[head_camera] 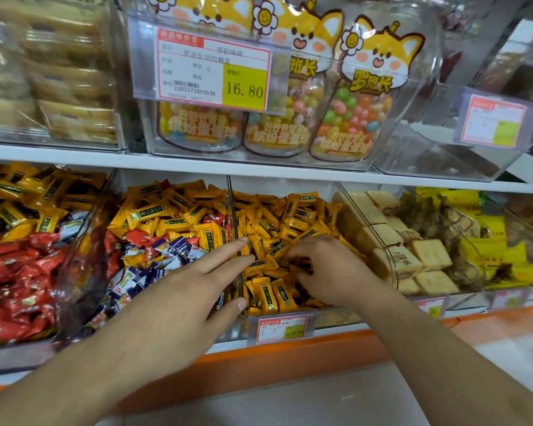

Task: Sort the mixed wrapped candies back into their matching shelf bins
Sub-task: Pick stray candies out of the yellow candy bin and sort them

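Note:
A clear bin in the middle of the lower shelf is full of orange wrapped candies. My right hand lies in this bin with its fingers curled down among the orange candies; whether it holds one is hidden. My left hand reaches across the clear divider with straight fingers, its fingertips on the orange candies. The bin to the left holds mixed candies: orange ones, red ones and blue-and-white ones.
At the far left another bin holds red candies and orange candies. Cracker packs fill the bin to the right. Above, a clear bin holds cartoon jelly-bean jars behind a price tag. An orange shelf edge runs below.

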The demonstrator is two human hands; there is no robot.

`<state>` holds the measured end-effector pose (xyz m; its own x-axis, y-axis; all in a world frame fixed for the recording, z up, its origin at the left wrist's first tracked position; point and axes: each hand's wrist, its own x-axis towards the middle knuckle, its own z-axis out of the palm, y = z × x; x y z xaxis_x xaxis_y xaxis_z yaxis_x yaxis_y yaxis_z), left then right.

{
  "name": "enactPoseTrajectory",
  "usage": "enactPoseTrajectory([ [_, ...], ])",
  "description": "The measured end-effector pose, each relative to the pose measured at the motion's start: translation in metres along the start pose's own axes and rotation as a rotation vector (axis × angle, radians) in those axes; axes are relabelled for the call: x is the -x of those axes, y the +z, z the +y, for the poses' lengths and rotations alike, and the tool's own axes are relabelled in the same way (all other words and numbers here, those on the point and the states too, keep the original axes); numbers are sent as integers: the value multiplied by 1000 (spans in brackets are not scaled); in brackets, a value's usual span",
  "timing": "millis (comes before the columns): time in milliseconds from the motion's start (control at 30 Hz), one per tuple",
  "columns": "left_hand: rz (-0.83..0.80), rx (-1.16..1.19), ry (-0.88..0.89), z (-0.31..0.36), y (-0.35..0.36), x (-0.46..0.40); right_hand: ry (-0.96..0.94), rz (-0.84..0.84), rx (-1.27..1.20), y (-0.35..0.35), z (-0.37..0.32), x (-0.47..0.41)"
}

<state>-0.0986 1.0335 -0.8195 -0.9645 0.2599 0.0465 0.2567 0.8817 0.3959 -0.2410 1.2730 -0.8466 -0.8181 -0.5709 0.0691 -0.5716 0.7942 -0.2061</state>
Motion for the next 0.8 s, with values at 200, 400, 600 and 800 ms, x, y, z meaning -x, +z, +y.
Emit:
enactPoseTrajectory([
  [200,8,22,12,-2,1,1,163,-27,-67,-3,10,1],
  [400,15,19,10,-1,1,1,329,290,-221,-14,17,2],
  [600,10,18,12,-1,1,1,451,558,-60,-29,13,-2],
  [800,-58,-27,-52,9,-5,1,56,253,-120,-15,-10,-2],
])
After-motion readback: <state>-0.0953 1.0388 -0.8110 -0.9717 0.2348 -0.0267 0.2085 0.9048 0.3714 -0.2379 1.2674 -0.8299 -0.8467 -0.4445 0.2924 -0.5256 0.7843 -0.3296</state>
